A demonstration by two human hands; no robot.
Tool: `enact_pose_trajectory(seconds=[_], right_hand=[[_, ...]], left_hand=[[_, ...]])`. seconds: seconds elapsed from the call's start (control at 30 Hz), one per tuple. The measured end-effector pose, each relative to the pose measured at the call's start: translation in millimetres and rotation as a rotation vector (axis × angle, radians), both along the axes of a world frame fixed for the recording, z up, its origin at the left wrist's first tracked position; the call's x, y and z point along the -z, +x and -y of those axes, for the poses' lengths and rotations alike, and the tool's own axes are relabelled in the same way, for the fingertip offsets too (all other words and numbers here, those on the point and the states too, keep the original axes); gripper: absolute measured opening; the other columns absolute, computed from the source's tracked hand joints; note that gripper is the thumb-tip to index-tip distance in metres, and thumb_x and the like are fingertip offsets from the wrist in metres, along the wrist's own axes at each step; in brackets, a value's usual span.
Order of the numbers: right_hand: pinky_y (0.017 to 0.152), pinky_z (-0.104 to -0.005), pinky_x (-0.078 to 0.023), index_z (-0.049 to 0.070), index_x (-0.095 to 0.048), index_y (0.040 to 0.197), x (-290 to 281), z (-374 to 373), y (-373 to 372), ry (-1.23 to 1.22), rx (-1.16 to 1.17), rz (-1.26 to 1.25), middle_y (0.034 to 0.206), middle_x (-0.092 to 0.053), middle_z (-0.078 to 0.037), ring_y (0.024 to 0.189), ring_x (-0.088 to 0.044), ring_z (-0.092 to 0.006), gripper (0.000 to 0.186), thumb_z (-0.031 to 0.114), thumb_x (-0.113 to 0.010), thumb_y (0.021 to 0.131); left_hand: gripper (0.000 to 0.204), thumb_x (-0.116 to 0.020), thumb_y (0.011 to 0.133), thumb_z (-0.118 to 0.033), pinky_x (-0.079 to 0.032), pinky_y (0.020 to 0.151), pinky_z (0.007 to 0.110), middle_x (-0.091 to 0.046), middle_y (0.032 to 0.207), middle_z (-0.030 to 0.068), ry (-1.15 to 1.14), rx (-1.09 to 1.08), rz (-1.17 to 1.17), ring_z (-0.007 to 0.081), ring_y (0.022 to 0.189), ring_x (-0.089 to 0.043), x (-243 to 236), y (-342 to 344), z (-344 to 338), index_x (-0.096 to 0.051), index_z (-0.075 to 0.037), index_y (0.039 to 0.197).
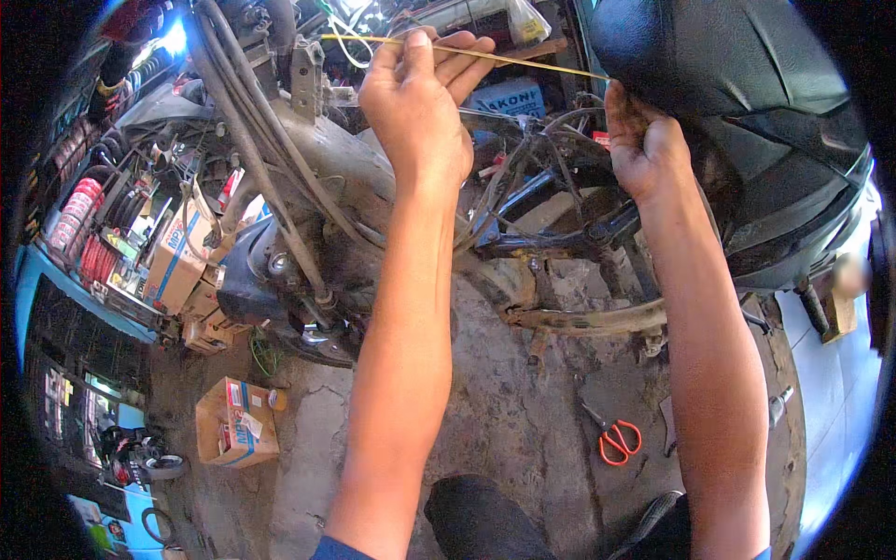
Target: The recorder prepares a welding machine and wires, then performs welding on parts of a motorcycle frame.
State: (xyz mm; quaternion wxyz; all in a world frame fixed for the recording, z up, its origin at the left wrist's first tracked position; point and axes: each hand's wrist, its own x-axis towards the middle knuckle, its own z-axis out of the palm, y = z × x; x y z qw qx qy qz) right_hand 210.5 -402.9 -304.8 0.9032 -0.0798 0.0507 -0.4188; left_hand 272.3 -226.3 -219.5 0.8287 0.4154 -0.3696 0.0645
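A thin yellow wire (541, 65) is stretched across the top of the view, sloping slightly down to the right. My left hand (420, 103) has it between thumb and fingers, and a short end sticks out to the left. My right hand (646, 140) pinches the wire near its right end, fingers curled and partly in shadow. Both arms reach over a partly stripped motorbike. Its bare frame (588, 320) shows below and between my arms, while the black seat (719, 56) lies close by my right hand.
Orange-handled scissors (619, 441) lie on the concrete floor between my forearms. An open cardboard box (238, 425) stands on the floor at left. Black cables (271, 140) run down the bike's front. More boxes (177, 257) and parts crowd the left side.
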Motion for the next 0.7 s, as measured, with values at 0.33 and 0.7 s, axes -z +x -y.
enact_pose_trajectory(seconds=[0.33,0.7], right_hand=[[0.083,-0.0432,-0.061,-0.008,-0.057,0.109,-2.0,2.1,1.4,-0.038,0.012,0.000,0.104,-0.065,-0.022,0.090,-0.067,-0.0330,0.025,0.001,-0.039,0.095],[0.091,-0.0407,-0.057,-0.010,-0.060,0.101,-5.5,-1.9,-4.0,-0.044,0.004,-0.012,0.103,-0.066,-0.021,0.096,-0.067,-0.0303,0.017,0.002,-0.051,0.093]], left_hand=[[0.010,-0.045,0.098,-0.004,-0.059,0.084,0.049,-0.063,0.097,0.0278,-0.063,-0.001,-0.045,0.0409,0.088,-0.068,1.2,2.9,4.4,-0.044,0.005,0.102],[0.009,-0.046,0.097,-0.004,-0.060,0.083,0.050,-0.063,0.096,0.0282,-0.090,0.004,-0.049,0.0408,0.087,-0.069,-1.2,3.3,6.0,-0.044,0.004,0.100]])
